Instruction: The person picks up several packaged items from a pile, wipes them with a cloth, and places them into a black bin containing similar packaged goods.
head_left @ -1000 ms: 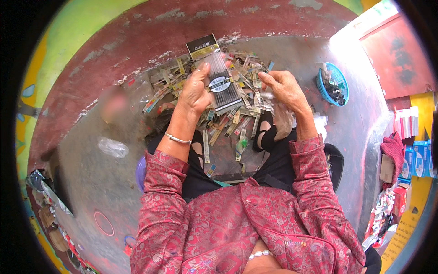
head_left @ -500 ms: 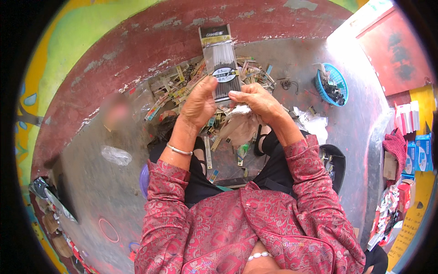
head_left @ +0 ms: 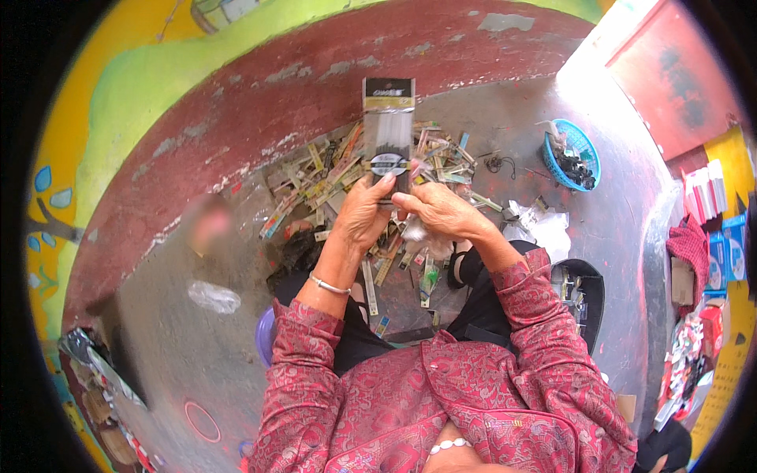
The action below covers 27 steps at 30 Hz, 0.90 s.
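We look down past patterned red sleeves [head_left: 303,343] at two hands meeting over a floor. A second ago the right hand [head_left: 443,211] was well apart; now its thumb reaches the lower end of the packet [head_left: 389,135], beside the left thumb. We judge that this end is now being handled by both hands.

The left hand [head_left: 363,211] is clamped on the packet, which points away from us, above the pile [head_left: 335,177]. The right hand is closed on crumpled clear film [head_left: 418,230]; we cannot tell whether it also grips the packet.

The packet is flat and oblong, clear plastic with a black-and-gold top, showing slim, straight rods. The pile is a loose tangle of narrow strips.
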Available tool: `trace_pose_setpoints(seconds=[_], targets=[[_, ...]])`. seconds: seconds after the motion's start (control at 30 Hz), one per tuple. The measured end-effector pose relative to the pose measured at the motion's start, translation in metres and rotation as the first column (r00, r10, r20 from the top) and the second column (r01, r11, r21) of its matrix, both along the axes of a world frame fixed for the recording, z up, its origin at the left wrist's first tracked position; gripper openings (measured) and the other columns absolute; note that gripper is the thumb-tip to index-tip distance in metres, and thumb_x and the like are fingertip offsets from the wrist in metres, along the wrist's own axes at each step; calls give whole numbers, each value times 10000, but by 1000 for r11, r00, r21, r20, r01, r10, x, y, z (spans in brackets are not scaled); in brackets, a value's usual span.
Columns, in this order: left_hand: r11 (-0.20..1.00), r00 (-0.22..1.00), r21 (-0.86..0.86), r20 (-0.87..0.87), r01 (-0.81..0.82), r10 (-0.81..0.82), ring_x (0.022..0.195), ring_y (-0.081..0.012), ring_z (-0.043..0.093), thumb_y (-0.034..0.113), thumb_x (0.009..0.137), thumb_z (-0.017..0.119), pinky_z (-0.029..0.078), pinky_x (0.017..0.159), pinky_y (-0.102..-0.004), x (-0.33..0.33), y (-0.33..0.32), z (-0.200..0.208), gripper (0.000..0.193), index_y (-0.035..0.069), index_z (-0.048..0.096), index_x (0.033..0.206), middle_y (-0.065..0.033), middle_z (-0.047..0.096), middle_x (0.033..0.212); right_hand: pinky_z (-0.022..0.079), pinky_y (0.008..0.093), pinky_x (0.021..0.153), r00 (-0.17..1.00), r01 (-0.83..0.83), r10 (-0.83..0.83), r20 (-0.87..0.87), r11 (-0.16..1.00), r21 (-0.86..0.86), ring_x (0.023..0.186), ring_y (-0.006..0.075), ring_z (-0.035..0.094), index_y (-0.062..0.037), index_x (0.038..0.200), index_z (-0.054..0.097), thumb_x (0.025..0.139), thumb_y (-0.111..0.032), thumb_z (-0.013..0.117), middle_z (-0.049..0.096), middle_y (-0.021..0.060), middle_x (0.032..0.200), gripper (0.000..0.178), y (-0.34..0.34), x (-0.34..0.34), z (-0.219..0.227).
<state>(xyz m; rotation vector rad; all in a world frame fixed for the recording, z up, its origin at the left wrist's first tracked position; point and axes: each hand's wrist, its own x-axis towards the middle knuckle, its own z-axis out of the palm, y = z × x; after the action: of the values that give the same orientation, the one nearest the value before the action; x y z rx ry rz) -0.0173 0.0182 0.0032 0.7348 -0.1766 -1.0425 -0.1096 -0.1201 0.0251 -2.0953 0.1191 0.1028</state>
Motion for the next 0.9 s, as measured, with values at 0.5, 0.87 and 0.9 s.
trace_pose_setpoints(seconds=[0.5, 0.87, 0.9], targets=[[922, 956, -385, -251, 48, -155, 1230, -366, 361, 121, 889, 474, 437, 920, -480, 8, 6, 5, 457, 4, 320, 1302, -165, 378, 1330, 422, 234, 600, 941, 279, -319, 109, 919, 277, 647, 90, 526, -39, 1032, 637, 705, -232, 698, 592, 45, 738, 385, -43, -7, 31], [959, 972, -266, -179, 101, -152, 1175, -372, 426, 129, 879, 492, 482, 877, -427, 16, 1, 6, 479, -10, 306, 1298, -233, 383, 1304, 404, 224, 632, 884, 340, -449, 132, 809, 479, 688, 72, 513, -19, 780, 651, 793, -201, 633, 596, 9, 722, 184, -75, 4, 25], [964, 976, -255, -180, 77, -125, 1159, -368, 443, 130, 881, 489, 490, 864, -417, 16, 0, 6, 471, -13, 312, 1294, -243, 392, 1293, 407, 252, 682, 893, 373, -446, 57, 806, 459, 745, 99, 518, -14, 825, 653, 811, -262, 609, 607, 36, 787, 253, -82, 4, 29]])
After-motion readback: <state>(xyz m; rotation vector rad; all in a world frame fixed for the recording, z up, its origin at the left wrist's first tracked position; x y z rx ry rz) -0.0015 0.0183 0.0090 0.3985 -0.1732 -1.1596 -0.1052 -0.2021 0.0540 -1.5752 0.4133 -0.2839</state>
